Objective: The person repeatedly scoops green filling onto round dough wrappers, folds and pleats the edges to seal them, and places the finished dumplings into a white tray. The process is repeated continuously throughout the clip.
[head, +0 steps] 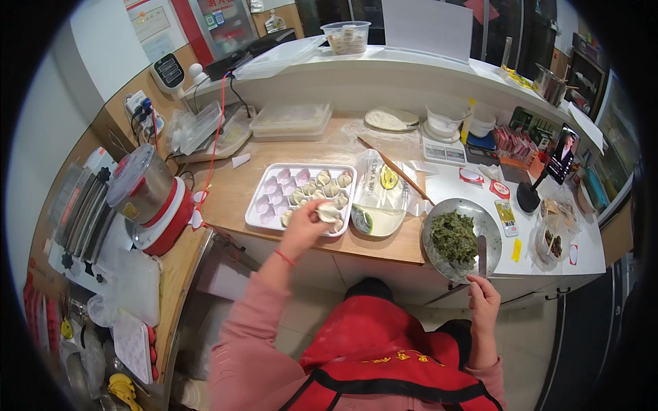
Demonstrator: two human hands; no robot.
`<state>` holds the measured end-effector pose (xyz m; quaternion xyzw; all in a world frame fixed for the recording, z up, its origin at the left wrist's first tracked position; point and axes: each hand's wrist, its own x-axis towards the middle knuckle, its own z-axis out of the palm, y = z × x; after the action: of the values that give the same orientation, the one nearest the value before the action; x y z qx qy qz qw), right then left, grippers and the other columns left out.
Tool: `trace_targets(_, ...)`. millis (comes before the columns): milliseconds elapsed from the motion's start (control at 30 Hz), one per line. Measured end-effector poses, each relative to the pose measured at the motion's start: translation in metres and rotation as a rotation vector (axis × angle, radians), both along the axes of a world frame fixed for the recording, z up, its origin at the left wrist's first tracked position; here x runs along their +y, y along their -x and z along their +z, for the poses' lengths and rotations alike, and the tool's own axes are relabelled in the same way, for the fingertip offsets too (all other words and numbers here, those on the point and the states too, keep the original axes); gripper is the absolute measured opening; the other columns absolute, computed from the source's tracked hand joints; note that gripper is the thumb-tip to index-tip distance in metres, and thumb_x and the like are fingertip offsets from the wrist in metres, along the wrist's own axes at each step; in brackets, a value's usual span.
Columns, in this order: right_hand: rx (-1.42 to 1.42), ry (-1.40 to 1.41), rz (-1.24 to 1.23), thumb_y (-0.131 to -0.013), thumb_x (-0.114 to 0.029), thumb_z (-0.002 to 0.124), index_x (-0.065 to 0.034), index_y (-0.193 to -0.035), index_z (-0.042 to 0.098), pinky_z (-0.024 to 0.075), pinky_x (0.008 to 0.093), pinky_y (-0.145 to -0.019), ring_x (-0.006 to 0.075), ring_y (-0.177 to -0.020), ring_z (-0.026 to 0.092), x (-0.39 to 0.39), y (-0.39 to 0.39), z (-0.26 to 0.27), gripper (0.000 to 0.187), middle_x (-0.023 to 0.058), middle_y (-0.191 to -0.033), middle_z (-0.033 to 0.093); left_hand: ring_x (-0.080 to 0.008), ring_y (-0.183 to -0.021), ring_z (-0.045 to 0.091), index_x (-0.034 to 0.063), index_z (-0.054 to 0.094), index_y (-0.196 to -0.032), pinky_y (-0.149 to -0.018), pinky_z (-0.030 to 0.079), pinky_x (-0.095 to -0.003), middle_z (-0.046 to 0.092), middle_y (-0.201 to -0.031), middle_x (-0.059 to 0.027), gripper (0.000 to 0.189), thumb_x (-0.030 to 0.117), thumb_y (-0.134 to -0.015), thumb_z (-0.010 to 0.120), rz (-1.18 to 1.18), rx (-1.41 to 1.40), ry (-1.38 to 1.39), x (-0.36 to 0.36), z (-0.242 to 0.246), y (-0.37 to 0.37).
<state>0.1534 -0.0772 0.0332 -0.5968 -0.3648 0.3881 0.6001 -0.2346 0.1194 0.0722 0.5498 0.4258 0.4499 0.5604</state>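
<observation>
My left hand (302, 228) pinches a pale folded dumpling (329, 212) just above the near right part of a white compartment tray (250, 218). Dumplings (323, 178) sit in the tray's right-hand cups, and the visible cups at its left are bare. My hand hides some of the near cups. On the other side, my right hand (483, 299) grips the lower end of a flat metal spatula (481, 255). Its blade reaches over the rim of a metal bowl (494, 226), beside a chopped green filling (452, 237).
Between tray and bowl lies a plastic bag (370, 172) partly covering a pale round item (388, 223). A wooden rolling pin (396, 169) rests across the bag. Behind are a dish of flour (385, 119), lidded plastic boxes (292, 120) and a scale (444, 152). A phone (563, 154) stands at right.
</observation>
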Motion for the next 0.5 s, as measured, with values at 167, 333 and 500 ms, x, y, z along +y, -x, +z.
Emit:
trace_targets(167,-0.021,0.013,-0.001,-0.094,-0.012,0.062,-0.0054,-0.107,0.072,0.0282,0.0170,-0.048,-0.0002,-0.055,0.039,0.003,0.002,-0.002,0.017,-0.0057,-0.074,0.054,-0.0150,-0.091,0.064,0.0011,0.068,-0.112,-0.083,0.051,-0.0286,0.068,-0.102,-0.0057,0.043,0.008,-0.071,0.077,0.211,0.487,-0.193,0.048,-0.007,0.093)
trace_targets(333,-0.043,0.055,-0.011,-0.093,-0.012,0.062,-0.0055,-0.106,0.072,0.0289,0.0167,-0.048,0.0000,-0.057,0.041,0.008,0.006,-0.005,0.017,-0.0055,-0.074,0.055,-0.0254,-0.093,0.057,0.0088,0.074,-0.105,-0.085,0.050,-0.0348,0.057,-0.098,-0.0104,0.043,0.012,-0.062,0.081,0.206,0.957,-0.343,0.074,-0.015,0.131)
trace_targets(500,-0.034,0.058,0.001,-0.093,-0.013,0.063,-0.0055,-0.107,0.072,0.0294,0.0167,-0.049,0.0000,-0.057,0.041,0.009,0.007,-0.005,0.017,-0.0054,-0.074,0.055,-0.0269,-0.086,0.061,0.0106,0.073,-0.105,-0.079,0.051,-0.0350,0.061,-0.094,-0.0120,0.042,0.015,-0.064,0.079,0.094,1.196,-0.253,0.091,-0.013,0.125)
